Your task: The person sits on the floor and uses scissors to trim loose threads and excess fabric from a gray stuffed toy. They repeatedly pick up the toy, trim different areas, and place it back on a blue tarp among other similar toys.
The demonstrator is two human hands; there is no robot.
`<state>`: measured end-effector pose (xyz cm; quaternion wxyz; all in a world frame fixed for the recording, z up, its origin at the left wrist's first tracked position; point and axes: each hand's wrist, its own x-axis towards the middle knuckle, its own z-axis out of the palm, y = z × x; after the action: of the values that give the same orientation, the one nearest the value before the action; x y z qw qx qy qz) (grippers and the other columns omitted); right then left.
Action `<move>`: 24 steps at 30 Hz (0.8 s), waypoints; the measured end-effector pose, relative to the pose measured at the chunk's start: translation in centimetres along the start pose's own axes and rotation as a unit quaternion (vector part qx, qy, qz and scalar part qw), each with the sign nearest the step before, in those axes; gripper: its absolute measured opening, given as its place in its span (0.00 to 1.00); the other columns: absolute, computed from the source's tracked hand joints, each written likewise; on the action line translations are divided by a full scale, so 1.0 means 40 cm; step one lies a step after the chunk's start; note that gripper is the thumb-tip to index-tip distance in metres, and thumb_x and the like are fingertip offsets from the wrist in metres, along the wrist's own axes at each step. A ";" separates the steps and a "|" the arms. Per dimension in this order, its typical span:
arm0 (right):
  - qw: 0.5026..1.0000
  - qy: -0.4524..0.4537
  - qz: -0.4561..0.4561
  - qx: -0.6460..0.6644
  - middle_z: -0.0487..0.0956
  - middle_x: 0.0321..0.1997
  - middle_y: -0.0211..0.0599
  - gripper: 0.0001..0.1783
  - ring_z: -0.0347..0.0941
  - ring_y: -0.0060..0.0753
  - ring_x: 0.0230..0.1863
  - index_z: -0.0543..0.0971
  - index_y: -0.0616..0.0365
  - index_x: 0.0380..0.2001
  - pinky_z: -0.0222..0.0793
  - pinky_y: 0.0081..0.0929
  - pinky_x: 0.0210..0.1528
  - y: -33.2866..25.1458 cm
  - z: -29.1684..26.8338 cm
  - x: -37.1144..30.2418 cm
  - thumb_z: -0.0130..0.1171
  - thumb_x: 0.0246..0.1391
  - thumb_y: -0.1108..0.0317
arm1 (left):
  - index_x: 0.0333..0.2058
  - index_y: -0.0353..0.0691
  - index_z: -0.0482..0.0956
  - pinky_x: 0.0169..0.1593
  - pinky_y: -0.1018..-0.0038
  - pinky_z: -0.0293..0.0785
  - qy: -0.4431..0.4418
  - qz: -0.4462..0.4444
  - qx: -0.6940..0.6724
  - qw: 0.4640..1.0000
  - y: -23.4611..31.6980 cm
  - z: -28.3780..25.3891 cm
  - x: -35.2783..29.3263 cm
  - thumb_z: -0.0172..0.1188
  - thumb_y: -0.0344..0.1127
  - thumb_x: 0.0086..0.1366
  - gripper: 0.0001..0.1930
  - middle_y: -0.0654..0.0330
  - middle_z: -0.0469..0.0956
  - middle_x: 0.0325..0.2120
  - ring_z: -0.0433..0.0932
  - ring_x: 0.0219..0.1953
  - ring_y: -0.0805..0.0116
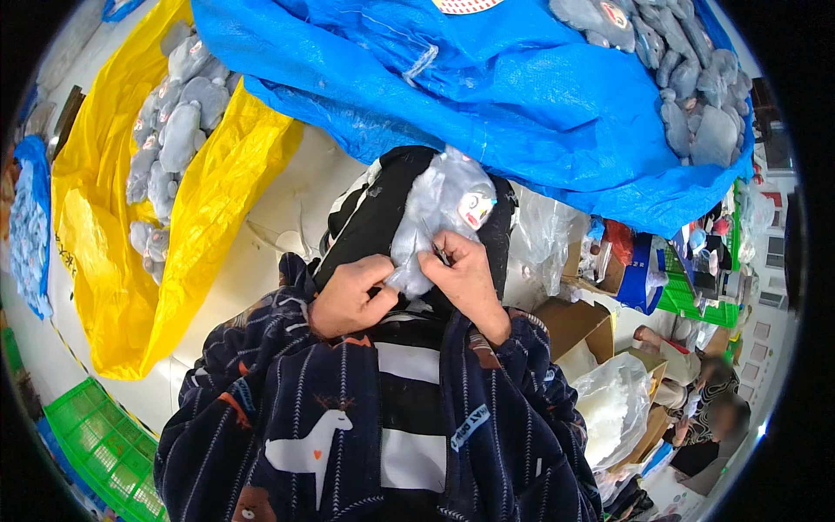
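A grey plush toy with a pale printed face patch lies across my lap, face end pointing away from me. My left hand is closed, its thumb and forefinger pinching the toy's lower edge. On the toy's right side rests my right hand, thumb and fingers pinched together. A thin dark needle-like thing shows at its fingertips against the plush; its exact shape is too small to tell. Some white material shows at the toy's lower end, partly hidden between my hands.
A yellow sack holding several grey plush pieces lies left. Across the front spreads a blue sack, with more plush pieces far right. Cardboard boxes and a clear bag of white stuffing stand right. A green crate sits lower left.
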<state>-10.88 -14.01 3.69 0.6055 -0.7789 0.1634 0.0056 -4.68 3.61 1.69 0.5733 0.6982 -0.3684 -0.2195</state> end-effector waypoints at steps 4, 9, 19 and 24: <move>0.998 -0.019 -0.002 0.055 0.66 0.19 0.20 0.07 0.58 0.10 0.23 0.70 0.64 0.22 0.55 0.14 0.23 0.013 0.018 0.003 0.56 0.48 0.75 | 0.30 0.33 0.74 0.28 0.83 0.66 0.076 -0.047 -0.133 0.987 0.014 -0.033 -0.008 0.56 0.24 0.55 0.04 0.62 0.73 0.25 0.70 0.25 0.82; 0.997 -0.020 -0.030 0.075 0.66 0.19 0.22 0.07 0.59 0.10 0.25 0.69 0.64 0.22 0.57 0.15 0.24 0.034 0.043 0.009 0.57 0.47 0.74 | 0.38 0.34 0.74 0.34 0.70 0.73 0.100 0.010 0.142 0.985 0.016 -0.027 0.003 0.61 0.34 0.53 0.14 0.52 0.76 0.30 0.76 0.32 0.53; 0.991 -0.123 -0.044 0.005 0.67 0.19 0.31 0.08 0.60 0.16 0.24 0.70 0.64 0.23 0.60 0.21 0.25 0.037 0.015 0.000 0.58 0.43 0.73 | 0.32 0.34 0.76 0.27 0.80 0.64 -0.148 -0.123 -0.129 0.973 -0.062 -0.068 0.039 0.57 0.36 0.61 0.10 0.68 0.69 0.19 0.63 0.27 0.87; 0.981 -0.183 -0.002 0.059 0.68 0.20 0.27 0.07 0.61 0.15 0.24 0.72 0.65 0.25 0.59 0.19 0.25 0.096 -0.012 0.006 0.56 0.49 0.71 | 0.26 0.32 0.76 0.23 0.78 0.61 -0.218 -0.094 -0.050 0.970 -0.109 -0.053 0.065 0.58 0.36 0.58 0.11 0.66 0.66 0.14 0.62 0.22 0.84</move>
<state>-11.74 -15.34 0.16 0.6700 -0.7280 0.0487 0.1372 -0.37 3.29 -1.69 0.4903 0.6355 -0.4052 -0.4376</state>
